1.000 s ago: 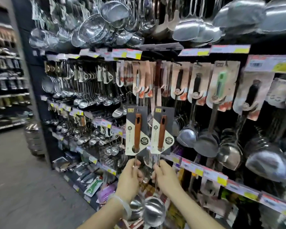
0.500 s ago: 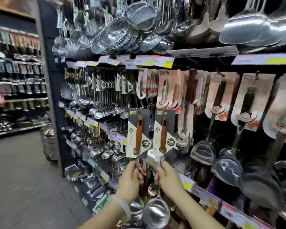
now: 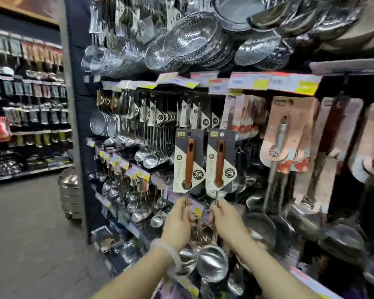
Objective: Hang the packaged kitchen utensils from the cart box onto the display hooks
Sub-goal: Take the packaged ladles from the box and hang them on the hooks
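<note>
Fingers of my left hand [image 3: 177, 221] and right hand [image 3: 227, 219] clamped each packaged ladle's [image 3: 189, 161] steel shaft low, cards upright before the hooks so their holes could line up.

Your way forward crowded by hanging ladles [image 3: 153, 147], carded spatulas [image 3: 287, 139] right, colanders [image 3: 190, 37] overhead, open aisle floor [image 3: 30, 234] left

Two packaged ladles stood upright, side by side, apart, in front of the display; left ladle [image 3: 189, 162] and right ladle [image 3: 220, 161] each had a brown wooden handle on a grey-and-cream card stamped "304"; steel bowls hung at the bottom, shafts gripped below the cards.
</note>
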`<state>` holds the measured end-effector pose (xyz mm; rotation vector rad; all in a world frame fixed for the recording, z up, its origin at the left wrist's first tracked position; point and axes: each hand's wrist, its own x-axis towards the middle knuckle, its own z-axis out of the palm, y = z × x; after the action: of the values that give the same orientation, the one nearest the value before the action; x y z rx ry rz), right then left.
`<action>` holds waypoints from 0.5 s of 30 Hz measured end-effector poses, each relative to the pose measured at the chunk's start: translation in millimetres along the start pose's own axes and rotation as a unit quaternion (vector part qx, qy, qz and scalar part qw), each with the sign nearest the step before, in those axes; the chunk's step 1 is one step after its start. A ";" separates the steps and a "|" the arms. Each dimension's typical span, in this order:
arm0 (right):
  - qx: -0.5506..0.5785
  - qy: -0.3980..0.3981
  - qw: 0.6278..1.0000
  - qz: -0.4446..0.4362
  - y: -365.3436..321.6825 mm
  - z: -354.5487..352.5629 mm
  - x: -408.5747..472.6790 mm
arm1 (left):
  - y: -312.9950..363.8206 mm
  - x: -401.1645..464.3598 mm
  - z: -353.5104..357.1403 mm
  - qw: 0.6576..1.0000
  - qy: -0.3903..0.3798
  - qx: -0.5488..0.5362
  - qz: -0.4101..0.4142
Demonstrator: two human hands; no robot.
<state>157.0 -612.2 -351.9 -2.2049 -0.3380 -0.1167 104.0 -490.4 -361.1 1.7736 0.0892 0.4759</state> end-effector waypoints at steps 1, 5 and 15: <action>0.007 0.006 1.000 0.005 -7.8 8.2 10.4 | -3.5 13.8 -10.3 1.000 -0.007 0.009 0.006; 0.030 0.034 0.999 0.017 -35.7 37.1 44.6 | -8.0 62.4 -46.8 0.999 -0.036 0.007 0.024; 0.025 0.081 0.996 0.040 -76.7 80.8 93.5 | -29.3 136.3 -96.7 0.995 -0.093 -0.030 0.035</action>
<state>222.1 -485.2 -323.6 -2.1393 -0.1599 -0.2396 198.9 -352.2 -334.8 1.7576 -0.1162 0.3576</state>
